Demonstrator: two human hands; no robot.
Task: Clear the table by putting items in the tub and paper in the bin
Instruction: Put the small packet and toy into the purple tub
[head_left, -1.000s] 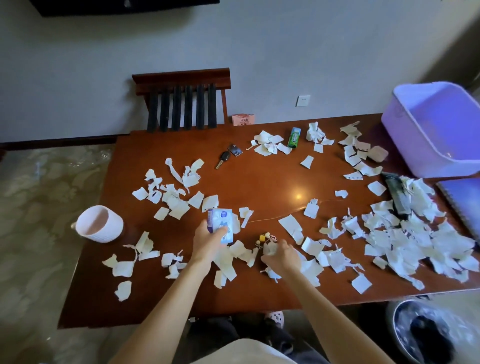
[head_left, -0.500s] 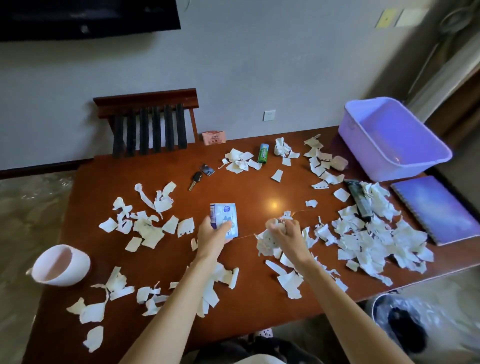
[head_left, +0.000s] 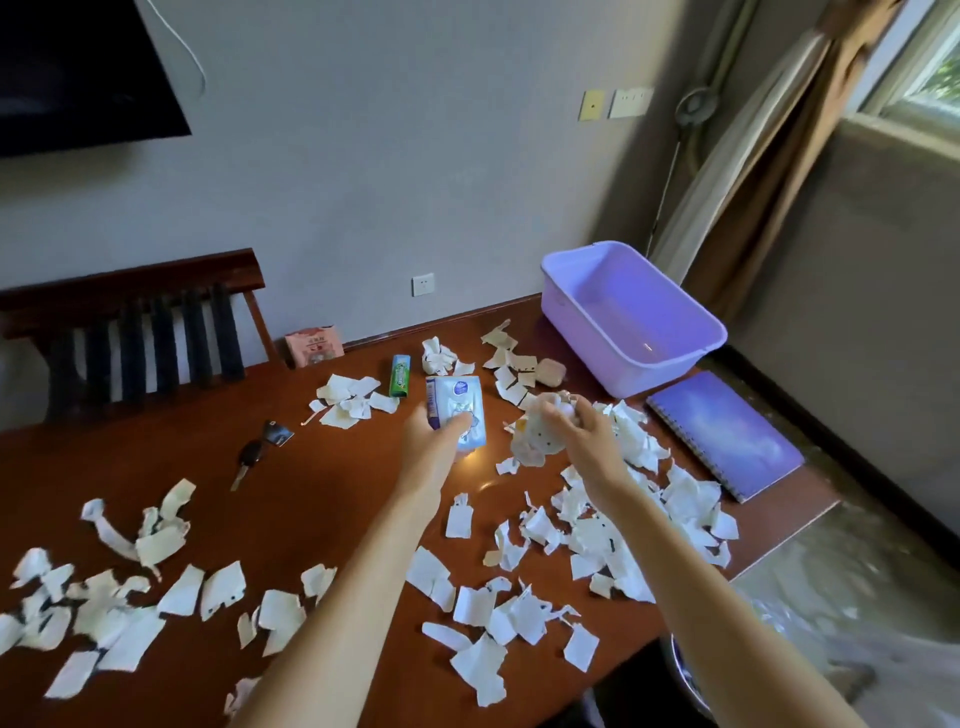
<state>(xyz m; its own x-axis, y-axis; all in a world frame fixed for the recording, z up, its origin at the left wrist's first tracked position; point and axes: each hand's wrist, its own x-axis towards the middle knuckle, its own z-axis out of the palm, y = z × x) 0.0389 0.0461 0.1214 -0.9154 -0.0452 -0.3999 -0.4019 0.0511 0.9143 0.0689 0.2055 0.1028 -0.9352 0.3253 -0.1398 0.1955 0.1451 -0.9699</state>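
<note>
Both hands are loaded: left hand (head_left: 434, 434) grips a blue tissue pack (head_left: 456, 410), right hand (head_left: 576, 423) is closed on a small keychain thing (head_left: 535, 439). Purple tub (head_left: 631, 317) sits empty at the far right, so I'd guess the drop-off comes next.

Bin (head_left: 685, 675) cut off at bottom edge; right hand's (head_left: 582, 436) load perhaps paper.

Both forearms are bare to the frame edge, and the hands (head_left: 434, 439) wear no gloves.
</note>
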